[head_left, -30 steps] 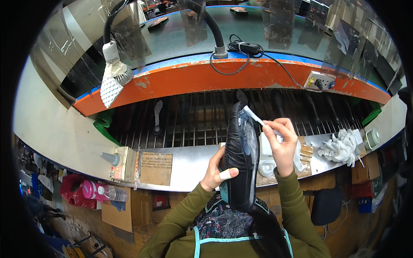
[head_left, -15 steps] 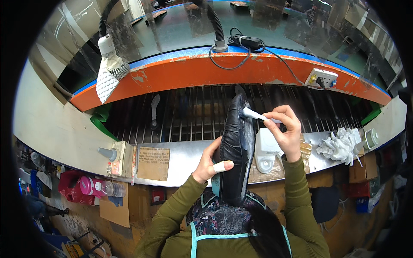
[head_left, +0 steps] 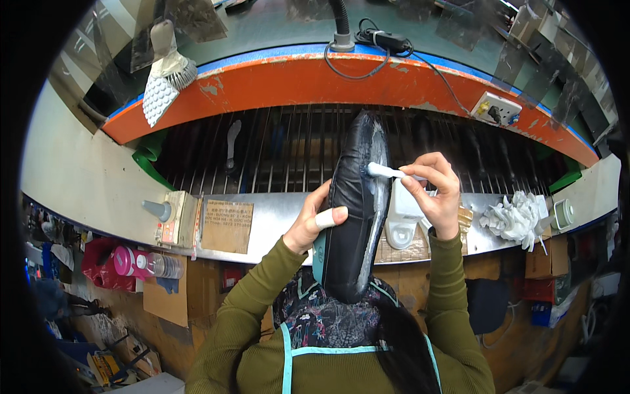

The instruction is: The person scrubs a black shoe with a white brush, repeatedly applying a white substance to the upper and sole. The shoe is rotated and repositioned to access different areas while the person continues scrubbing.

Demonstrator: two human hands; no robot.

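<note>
A black shoe upper (head_left: 351, 217), pulled tight over a teal last (head_left: 319, 257), is held sole side turned to the right in front of my body. My left hand (head_left: 311, 220) grips it from the left, a white wrap around the thumb. Between thumb and fingers of my right hand (head_left: 433, 190) is a white-coated brush (head_left: 384, 171). Its tip touches the shoe's edge, where a whitish wet film (head_left: 379, 197) runs along the bottom. Just behind my right hand stands a white plastic container (head_left: 402, 220), partly covered by the shoe and hand.
Beyond the metal ledge (head_left: 275, 217) lies a rack of metal rollers (head_left: 262, 154), then an orange beam (head_left: 262, 82) with a socket (head_left: 497, 108). A cardboard piece (head_left: 226, 226) and boxy device (head_left: 177, 220) sit left; crumpled white material (head_left: 514, 220) sits right. A lamp (head_left: 165, 85) hangs at upper left.
The brush has moved along the shoe's edge, from near the far end toward me. My view has shifted, so the bench appears higher. Both hands keep their grips.
</note>
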